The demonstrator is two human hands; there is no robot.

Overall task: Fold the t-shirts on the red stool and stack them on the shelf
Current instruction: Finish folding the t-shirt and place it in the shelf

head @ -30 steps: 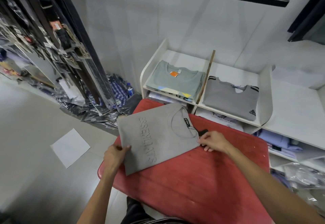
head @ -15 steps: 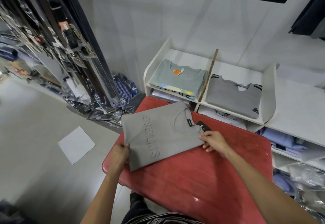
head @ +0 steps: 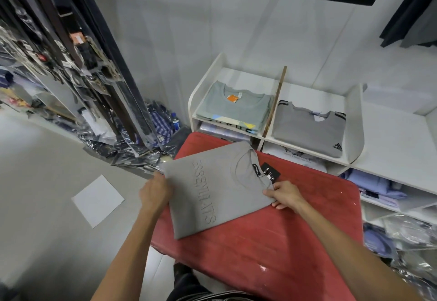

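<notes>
- A white square sheet of paper [head: 98, 200] lies on the grey floor, well to the left of the left grip.
- The left hand [head: 155, 192] grasps the left edge of the folded grey cotton t-shirt with raised lettering [head: 212, 189], fingers curled under the fabric.
- That t-shirt lies flat between the two grips on the red plastic stool [head: 272, 241], its round collar turned away from the person.
- A black paper hang tag [head: 270, 172] sits at the collar, just above the right grip.
- The right hand [head: 285, 195] pinches the t-shirt's right corner, thumb on top.
- Beyond both grips stands the white wooden shelf [head: 354, 121]; a folded pale green t-shirt with an orange tag [head: 233, 109] and a folded grey t-shirt with black shoulder stripes [head: 309, 128] lie in neighbouring compartments.
</notes>
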